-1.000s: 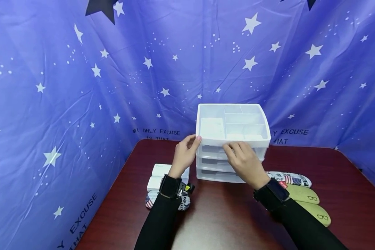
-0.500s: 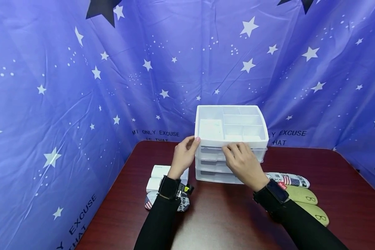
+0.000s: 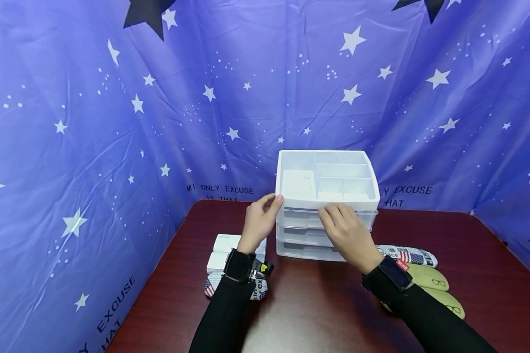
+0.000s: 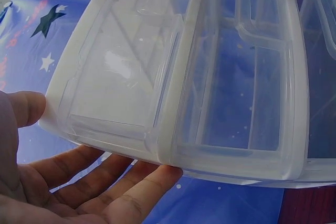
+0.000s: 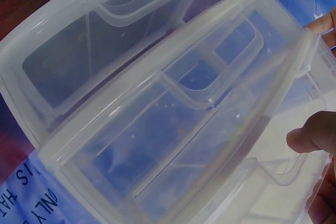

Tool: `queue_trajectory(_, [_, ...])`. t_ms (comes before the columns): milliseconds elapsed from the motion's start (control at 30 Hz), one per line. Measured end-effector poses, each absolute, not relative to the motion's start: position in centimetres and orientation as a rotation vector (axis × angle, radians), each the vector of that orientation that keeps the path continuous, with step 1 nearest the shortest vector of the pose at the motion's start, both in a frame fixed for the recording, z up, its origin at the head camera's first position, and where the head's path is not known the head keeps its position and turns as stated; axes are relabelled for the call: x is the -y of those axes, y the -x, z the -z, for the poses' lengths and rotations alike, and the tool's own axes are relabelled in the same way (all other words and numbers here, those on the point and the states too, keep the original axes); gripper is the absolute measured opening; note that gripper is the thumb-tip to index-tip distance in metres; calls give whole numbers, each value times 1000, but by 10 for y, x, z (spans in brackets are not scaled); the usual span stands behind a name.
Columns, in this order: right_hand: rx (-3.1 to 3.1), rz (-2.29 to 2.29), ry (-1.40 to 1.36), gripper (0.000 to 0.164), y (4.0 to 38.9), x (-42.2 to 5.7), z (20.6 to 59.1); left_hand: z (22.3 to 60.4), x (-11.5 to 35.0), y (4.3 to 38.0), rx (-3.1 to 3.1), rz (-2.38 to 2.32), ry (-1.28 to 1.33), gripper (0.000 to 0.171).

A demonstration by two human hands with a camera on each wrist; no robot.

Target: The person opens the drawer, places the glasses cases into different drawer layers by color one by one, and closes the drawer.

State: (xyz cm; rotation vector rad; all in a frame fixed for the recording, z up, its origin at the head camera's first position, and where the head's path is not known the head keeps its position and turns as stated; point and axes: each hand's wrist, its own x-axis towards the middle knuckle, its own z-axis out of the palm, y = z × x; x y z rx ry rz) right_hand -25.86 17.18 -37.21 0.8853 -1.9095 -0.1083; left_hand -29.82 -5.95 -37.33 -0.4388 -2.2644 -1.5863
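Watching my feeds from way over here, and both hands are on the clear-and-white drawer unit (image 3: 311, 202), which stands upright toward the back of the dark red table (image 3: 300, 304). The left hand (image 3: 259, 223) has its front left upper corner, thumb against the rim and fingers spread along the side wall, so yeah, I'd call that a grip. The right hand (image 3: 346, 233) is on the top drawer (image 3: 298, 215), fingers bent in at the front just under the rim. The right wrist cam gives me its thumb by the drawer's handle cutout, so I read it as holding the drawer there, though the fingertips are mostly hidden from the head cam. Two more drawers sit stacked below, and the top is a divided tray (image 3: 331, 170).

Left of the unit there's some white boxy stuff (image 3: 227, 242) next to a flag-print case (image 3: 213, 284), both partly behind the left wrist. Over on the right, another printed case (image 3: 412, 256) lies beside two yellow-green cases (image 3: 429, 277) with little glasses drawings. Blue starry curtain (image 3: 247, 49) behind everything.
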Motion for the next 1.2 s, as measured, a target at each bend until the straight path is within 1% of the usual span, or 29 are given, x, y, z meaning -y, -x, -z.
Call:
queue_trajectory(233, [1898, 126, -897, 32, 258, -170, 368, 372, 60, 300, 2241, 1600, 417, 52])
queue_trajectory(1200, [1940, 134, -939, 34, 236, -171, 366, 375, 66, 300, 2283, 1612, 497, 55])
